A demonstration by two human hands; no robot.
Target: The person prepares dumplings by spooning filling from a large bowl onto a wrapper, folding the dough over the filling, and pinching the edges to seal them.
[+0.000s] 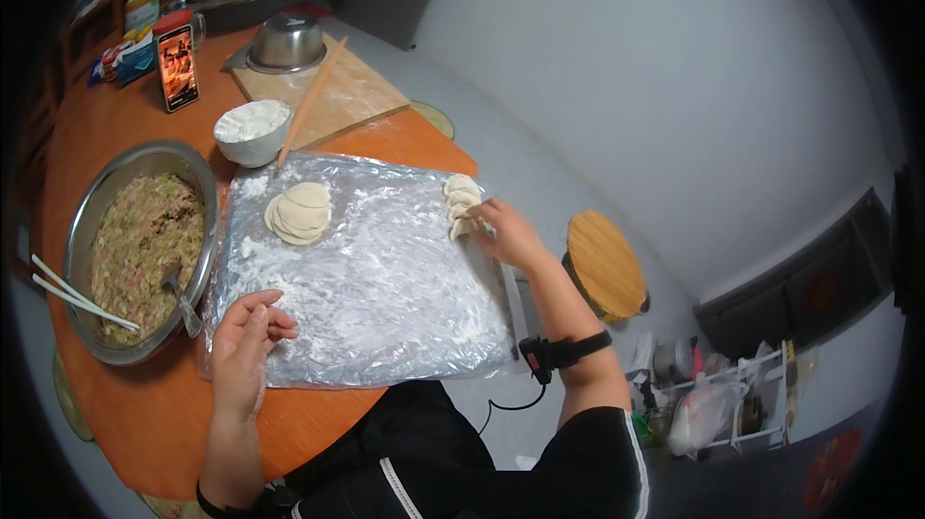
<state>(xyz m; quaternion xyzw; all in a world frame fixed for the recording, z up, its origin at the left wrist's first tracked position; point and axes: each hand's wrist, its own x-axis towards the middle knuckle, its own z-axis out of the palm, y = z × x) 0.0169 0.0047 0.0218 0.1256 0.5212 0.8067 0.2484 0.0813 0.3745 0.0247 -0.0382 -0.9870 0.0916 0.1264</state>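
At the right edge of the flour-dusted plastic sheet [383, 280], my right hand [509, 233] has its fingertips at the nearest of several folded dumplings [462, 190] set in a row. Whether the fingers grip that dumpling or only touch it is unclear. My left hand [249, 345] hovers over the sheet's near left corner, empty, its fingers loosely curled and apart. Farther back on the sheet lies a stack of round dough wrappers [300, 214]. Left of the sheet stands a steel basin [76, 251] of minced filling [144, 244], with a spoon [184, 302] and white chopsticks [87, 298] in it.
Behind the sheet are a bowl of flour [253, 132], a rolling pin [314, 100] and a wooden board [361, 100] bearing an upturned steel bowl [287, 43]. A phone [178, 69] leans upright against a red-lidded jar [173, 22]. A wood-topped stool [605, 262] stands to the right.
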